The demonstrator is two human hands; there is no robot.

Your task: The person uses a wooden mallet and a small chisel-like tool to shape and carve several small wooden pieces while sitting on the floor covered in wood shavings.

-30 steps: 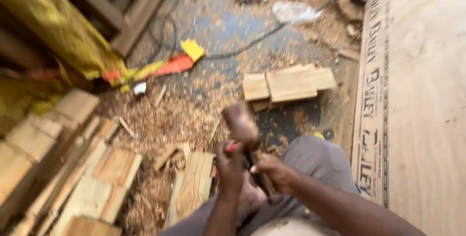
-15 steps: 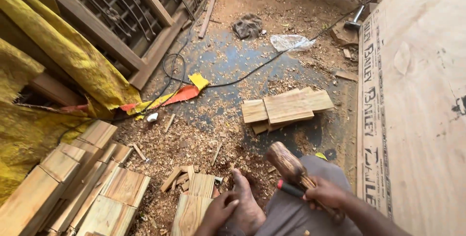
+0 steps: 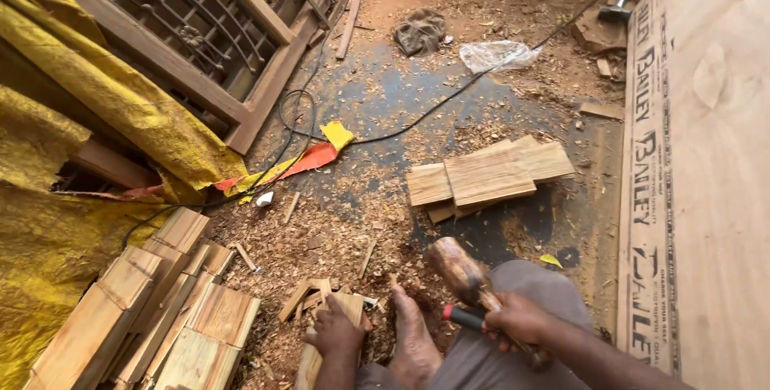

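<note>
Head view, looking down at a dusty workshop floor. Right hand (image 3: 520,319) clenched around the handle of a worn brown wooden mallet (image 3: 457,270), whose head is raised and tilted up to the left, above the lap; a red-and-black tool handle (image 3: 464,318) shows just under the mallet, touching the same hand, though which hand grips it cannot be told. Left hand (image 3: 337,332) pressed down on the top end of a pale wooden block (image 3: 321,358) that lies on the floor at the lower edge of view, fingers curled over it. A bare foot (image 3: 413,334) sits just beside the block, to its right. Sawdust and wood chips (image 3: 321,245) cover the floor around the block. To the left, a stack of pale cut wooden blocks (image 3: 152,310) against yellow tarpaulin (image 3: 96,109). Further off, a small pile of flat wooden boards (image 3: 489,177), a black cable (image 3: 417,117) crossing the floor, and a large plywood sheet (image 3: 706,157) along the right.
</note>
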